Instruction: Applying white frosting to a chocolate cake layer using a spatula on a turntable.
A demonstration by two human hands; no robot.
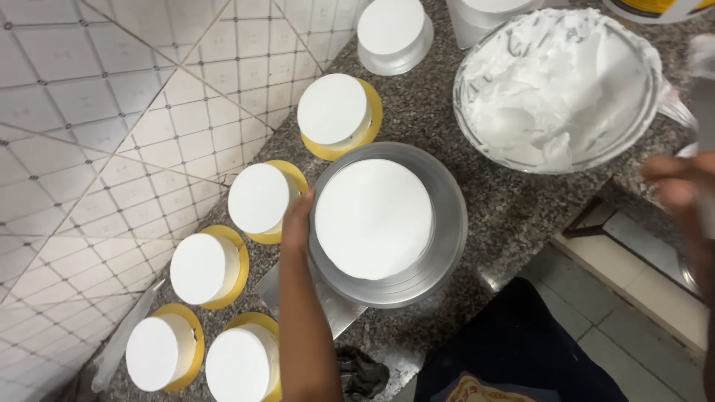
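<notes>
— speckled grey granite table (447,112), white tiled wall (89,112) on the left, pale tiled floor (633,327) near right.

— on top?

— six small white-frosted cakes (258,198) on yellow boards along the wall side, one more (391,26) at the far end. big glass bowl (640,112) of white cream far right.

— left hand (296,219)?

— pressed against the left rim of the metal turntable (447,223), fingers mostly hidden behind it, so can't tell how far curled. larger white cake (374,218) centred on that turntable.

— right hand (681,186)?

— blurred at the right edge, fingers bent around something pale; can't tell what.
</notes>
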